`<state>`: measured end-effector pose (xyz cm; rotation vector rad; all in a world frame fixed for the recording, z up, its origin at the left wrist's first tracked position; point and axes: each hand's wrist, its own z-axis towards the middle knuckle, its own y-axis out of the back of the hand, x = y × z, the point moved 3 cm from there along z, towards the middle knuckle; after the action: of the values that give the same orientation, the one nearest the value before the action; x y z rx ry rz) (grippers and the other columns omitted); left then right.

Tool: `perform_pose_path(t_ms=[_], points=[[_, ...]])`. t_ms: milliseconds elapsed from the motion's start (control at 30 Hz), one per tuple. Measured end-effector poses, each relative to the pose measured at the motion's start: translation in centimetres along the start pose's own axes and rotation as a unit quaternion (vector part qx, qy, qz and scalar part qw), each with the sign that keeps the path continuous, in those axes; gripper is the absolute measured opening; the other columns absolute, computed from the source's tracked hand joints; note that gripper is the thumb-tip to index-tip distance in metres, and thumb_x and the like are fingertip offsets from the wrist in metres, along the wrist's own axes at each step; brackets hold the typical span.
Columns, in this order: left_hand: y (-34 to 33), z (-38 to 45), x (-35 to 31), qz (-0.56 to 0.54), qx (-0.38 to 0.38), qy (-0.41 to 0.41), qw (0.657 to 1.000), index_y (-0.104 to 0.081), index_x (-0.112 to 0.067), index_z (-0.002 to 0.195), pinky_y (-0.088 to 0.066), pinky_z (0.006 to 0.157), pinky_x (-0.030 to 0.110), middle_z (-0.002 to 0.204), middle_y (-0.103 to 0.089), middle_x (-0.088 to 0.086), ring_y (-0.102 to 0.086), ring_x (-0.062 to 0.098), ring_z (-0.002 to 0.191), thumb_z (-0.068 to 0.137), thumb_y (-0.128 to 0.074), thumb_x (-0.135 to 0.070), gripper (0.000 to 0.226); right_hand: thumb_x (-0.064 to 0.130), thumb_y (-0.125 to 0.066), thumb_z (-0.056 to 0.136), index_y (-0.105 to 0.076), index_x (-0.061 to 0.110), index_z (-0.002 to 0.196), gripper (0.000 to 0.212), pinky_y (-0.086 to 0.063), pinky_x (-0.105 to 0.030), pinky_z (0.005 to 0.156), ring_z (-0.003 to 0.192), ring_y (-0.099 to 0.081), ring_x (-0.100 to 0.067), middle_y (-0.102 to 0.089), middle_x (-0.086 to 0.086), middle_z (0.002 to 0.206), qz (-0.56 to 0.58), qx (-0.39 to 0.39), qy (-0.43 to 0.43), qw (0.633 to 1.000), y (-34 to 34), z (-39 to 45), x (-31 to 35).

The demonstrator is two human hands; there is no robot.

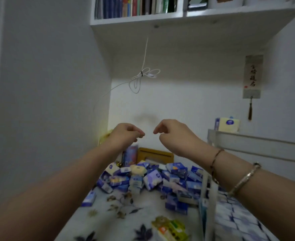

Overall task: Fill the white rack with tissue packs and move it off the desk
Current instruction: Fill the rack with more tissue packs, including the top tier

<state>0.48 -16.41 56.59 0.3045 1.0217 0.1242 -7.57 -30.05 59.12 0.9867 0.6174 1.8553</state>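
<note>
A heap of blue and white tissue packs [153,180] lies on the desk with the flowered cloth [139,216]. The white rack [252,145] stands at the right; its upper tier holds a yellow and blue pack [227,124], and its lower part [233,216] holds several blue packs. Both hands hang in the air above the heap, close together. My left hand [126,134] has its fingers curled with nothing in them. My right hand [174,134] is curled the same way and holds nothing.
A white cable [139,79] dangles from the bookshelf [178,16] overhead. A wooden holder [155,154] and a blue can [131,154] stand behind the heap. A green and yellow packet [171,228] lies near the front. A scroll [252,77] hangs on the right wall.
</note>
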Motion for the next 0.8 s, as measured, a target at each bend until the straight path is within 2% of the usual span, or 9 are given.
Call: perform_pose_path(t_ms=[67, 100, 167, 267, 433, 533, 633, 700, 800], points=[[1.0, -0.7, 3.6, 0.007, -0.02, 0.027, 0.999, -0.069, -0.014, 0.075, -0.052, 0.074, 0.028, 0.088, -0.069, 0.004, -0.061, 0.02, 0.087, 0.089, -0.055, -0.002, 0.023, 0.005, -0.045, 0.088, -0.059, 0.011, 0.111, 0.028, -0.044, -0.028, 0.074, 0.096, -0.053, -0.019, -0.057, -0.008, 0.119, 0.003, 0.039, -0.033, 0.999, -4.1, -0.2, -0.8], [1.3, -1.2, 5.4, 0.021, -0.025, 0.045, 0.998, -0.069, -0.013, 0.075, -0.05, 0.075, 0.032, 0.084, -0.068, 0.004, -0.06, 0.02, 0.085, 0.089, -0.057, -0.004, 0.02, 0.005, -0.045, 0.088, -0.058, 0.007, 0.111, 0.026, -0.046, -0.032, 0.076, 0.095, -0.054, -0.022, -0.057, -0.011, 0.118, 0.002, 0.057, -0.053, 0.997, -6.1, -0.3, -1.4], [1.4, -2.1, 8.7, 0.052, -0.017, 0.068, 0.996, -0.07, -0.013, 0.081, -0.046, 0.069, 0.028, 0.085, -0.067, 0.004, -0.059, 0.017, 0.081, 0.089, -0.06, -0.01, 0.013, 0.003, -0.045, 0.089, -0.057, 0.001, 0.112, 0.027, -0.047, -0.035, 0.074, 0.093, -0.055, -0.027, -0.056, -0.018, 0.119, 0.003, 0.091, -0.089, 0.992, -9.9, -0.3, -3.0], [0.8, -2.9, 12.9, 0.106, -0.004, 0.068, 0.992, -0.068, -0.017, 0.081, -0.041, 0.068, 0.024, 0.088, -0.067, 0.0, -0.058, 0.011, 0.082, 0.092, -0.058, -0.014, 0.015, 0.004, -0.045, 0.091, -0.056, -0.004, 0.118, 0.029, -0.037, -0.028, 0.064, 0.079, -0.048, -0.024, -0.056, -0.025, 0.12, -0.005, 0.131, -0.121, 0.984, -14.2, -0.1, -5.4], [-1.3, -3.1, 18.8, 0.207, 0.022, 0.074, 0.975, -0.062, -0.021, 0.105, -0.041, 0.082, 0.027, 0.111, -0.055, -0.004, -0.052, 0.014, 0.1, 0.091, -0.053, -0.011, 0.019, 0.006, -0.044, 0.093, -0.05, 0.002, 0.119, 0.027, -0.036, -0.033, 0.068, 0.083, -0.047, -0.027, -0.055, -0.022, 0.112, -0.024, 0.146, -0.15, 0.978, -19.7, 0.4, -9.8], [-1.8, -2.9, 20.6, 0.318, -0.004, 0.04, 0.947, -0.052, -0.022, 0.124, -0.036, 0.1, 0.033, 0.131, -0.047, 0.001, -0.039, 0.024, 0.12, 0.088, -0.054, -0.012, 0.037, 0.014, -0.046, 0.092, -0.048, 0.009, 0.12, 0.029, -0.041, -0.037, 0.083, 0.106, -0.049, -0.035, -0.05, -0.018, 0.119, -0.059, 0.131, -0.149, 0.978, -22.2, 1.0, -11.8], [-2.1, -2.4, 21.5, 0.399, -0.029, 0.009, 0.917, -0.041, -0.022, 0.135, -0.029, 0.103, 0.032, 0.142, -0.036, 0.0, -0.027, 0.027, 0.124, 0.089, -0.051, -0.015, 0.047, 0.022, -0.046, 0.093, -0.04, 0.018, 0.133, 0.04, -0.033, -0.045, 0.105, 0.129, -0.031, -0.038, -0.034, -0.017, 0.14, -0.1, 0.103, -0.154, 0.978, -23.6, 1.7, -13.3], [-2.1, -1.6, 22.5, 0.416, -0.036, 0.024, 0.908, -0.035, -0.022, 0.139, -0.025, 0.108, 0.035, 0.147, -0.031, 0.002, -0.024, 0.03, 0.129, 0.089, -0.05, -0.017, 0.052, 0.028, -0.05, 0.094, -0.029, 0.022, 0.143, 0.054, -0.027, -0.05, 0.111, 0.139, -0.017, -0.041, -0.018, -0.017, 0.152, -0.102, 0.093, -0.175, 0.975, -24.0, 2.2, -14.0], [-2.0, -0.4, 24.1, 0.413, -0.016, 0.081, 0.907, -0.031, -0.019, 0.14, -0.017, 0.116, 0.043, 0.153, -0.022, 0.013, -0.019, 0.035, 0.14, 0.089, -0.052, -0.02, 0.055, 0.034, -0.057, 0.091, -0.02, 0.023, 0.148, 0.069, -0.023, -0.052, 0.113, 0.142, -0.011, -0.041, -0.01, -0.016, 0.156, -0.081, 0.082, -0.198, 0.973, -24.2, 3.1, -14.9]])
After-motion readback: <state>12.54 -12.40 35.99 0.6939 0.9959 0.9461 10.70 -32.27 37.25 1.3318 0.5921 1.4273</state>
